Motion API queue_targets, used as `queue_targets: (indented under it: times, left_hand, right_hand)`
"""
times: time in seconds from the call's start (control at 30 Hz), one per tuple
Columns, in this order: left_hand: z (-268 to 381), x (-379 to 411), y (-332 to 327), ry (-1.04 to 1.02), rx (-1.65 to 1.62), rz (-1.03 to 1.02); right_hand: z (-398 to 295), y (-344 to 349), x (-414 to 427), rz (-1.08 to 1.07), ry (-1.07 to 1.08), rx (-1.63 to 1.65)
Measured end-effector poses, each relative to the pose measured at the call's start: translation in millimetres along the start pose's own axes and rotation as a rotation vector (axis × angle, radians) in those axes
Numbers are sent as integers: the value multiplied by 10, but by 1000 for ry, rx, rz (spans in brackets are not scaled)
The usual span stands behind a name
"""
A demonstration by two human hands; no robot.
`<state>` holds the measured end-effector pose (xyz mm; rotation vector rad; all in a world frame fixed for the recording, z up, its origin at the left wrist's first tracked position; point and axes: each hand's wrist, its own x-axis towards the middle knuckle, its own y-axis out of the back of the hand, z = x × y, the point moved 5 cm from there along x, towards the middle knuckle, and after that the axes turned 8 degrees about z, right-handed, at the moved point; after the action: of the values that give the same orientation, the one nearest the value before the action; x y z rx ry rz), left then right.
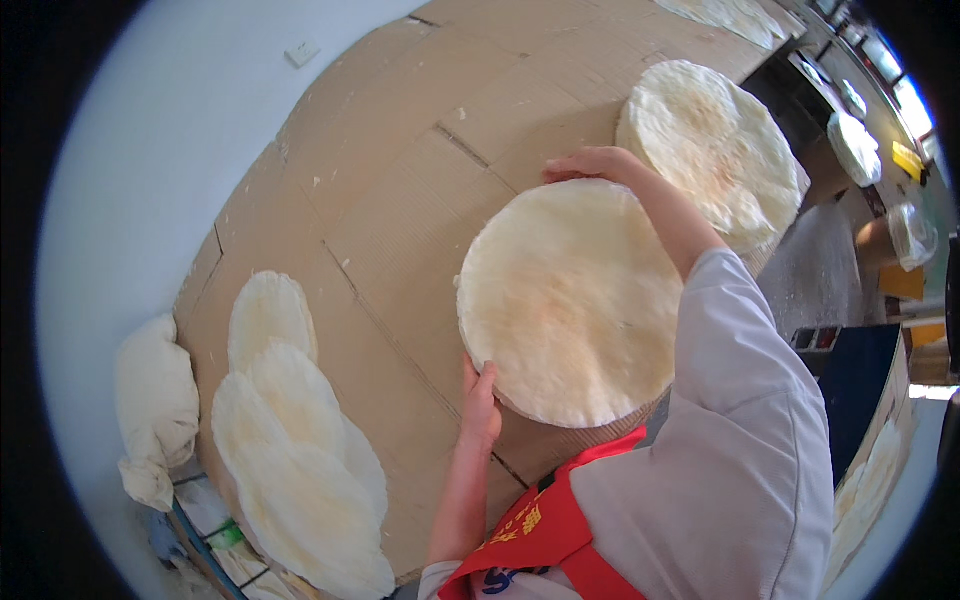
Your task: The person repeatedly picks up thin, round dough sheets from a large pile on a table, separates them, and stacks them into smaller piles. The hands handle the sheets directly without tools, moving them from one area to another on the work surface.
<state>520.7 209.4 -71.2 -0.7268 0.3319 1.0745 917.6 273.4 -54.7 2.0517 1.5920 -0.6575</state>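
A thick stack of round, thin flatbreads (574, 307) lies before me, near the front edge of the cardboard-covered table (390, 225). Its top sheet is pale with faint browning. My left hand (481, 401) grips the near left rim, thumb on the upper edge and fingers down the side. Around the far rim curls my right hand (596, 163), its fingertips partly hidden behind the stack. Just past my right forearm stands a second flatbread stack (709, 146), wavier and browner on top. Whether the held stack rests on the cardboard or is slightly raised, I cannot tell.
Loose flatbreads (300, 457) overlap on the table's left. A tied cloth sack (156, 405) sits by the white wall (172, 150), above a wire rack (225, 536). More flatbreads (727, 19) lie at the far end. Bagged stacks (855, 150) stand to the right.
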Motion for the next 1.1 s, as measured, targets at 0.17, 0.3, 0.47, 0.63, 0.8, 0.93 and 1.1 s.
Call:
queue_targets:
  times: [0.17,0.3,0.47,0.63,0.8,0.93,1.1]
  left_hand:
    - [-42,-55,6,-76,-42,77]
    - [-84,-40,50,-8,-124,55]
    - [-171,25,92,-61,47,199]
    - [479,438,278,-345,592,386]
    - [1154,1627,-380,-343,564,-153]
    - [972,2125,-1036,9,842,-579]
    - [825,2052,-1498,2,931,-763]
  right_hand:
    - [62,-205,-67,-147,143,-390]
    - [125,-255,-21,-176,236,-547]
    - [-108,-240,-219,-52,120,-485]
    - [-379,-167,-1218,659,668,-504]
    - [926,-483,-2727,1107,636,-64]
    - [2215,-1170,-2917,1079,354,544]
    - [2287,-1548,-2597,1130,241,744]
